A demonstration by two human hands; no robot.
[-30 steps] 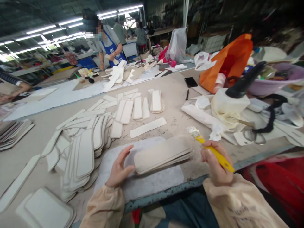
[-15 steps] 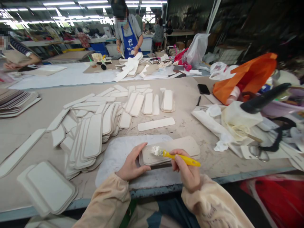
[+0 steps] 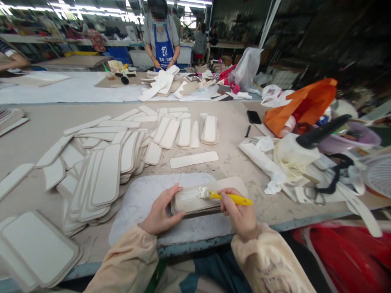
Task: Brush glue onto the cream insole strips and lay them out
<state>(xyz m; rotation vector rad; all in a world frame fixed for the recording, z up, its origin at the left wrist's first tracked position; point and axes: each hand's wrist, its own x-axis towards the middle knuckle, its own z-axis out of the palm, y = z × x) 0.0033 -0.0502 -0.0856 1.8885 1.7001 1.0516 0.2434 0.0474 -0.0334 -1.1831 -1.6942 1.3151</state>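
While my right hand (image 3: pixel 240 213) is closed around the yellow handle of the brush (image 3: pixel 232 198), with fingers and thumb wrapped about its rear half, the white-loaded bristles (image 3: pixel 202 192) touch the top face of the stack of beige pieces (image 3: pixel 187 204). Brush and stack share nearly one axis: both run left to right across my front, and the bristles point left, toward my left hand (image 3: pixel 160 213). That hand is half open, its fingers laid over the stack's left end and the thumb along the near edge, bracing rather than clasping. The stack thus lies between my two hands. My right hand is at its near right part, and its far right end passes behind my knuckles.

Beneath the stack is a white mat (image 3: pixel 143 195), set at the near edge of the counter (image 3: pixel 235 158). Just beyond the mat lies a single strip (image 3: pixel 194 159), parallel to the stack. To the left are fanned pieces (image 3: pixel 106 175) in overlapping rows. Well apart to the right stands an orange bag (image 3: pixel 302 103). A co-worker (image 3: pixel 163 44) in a blue apron stands at the far bench.
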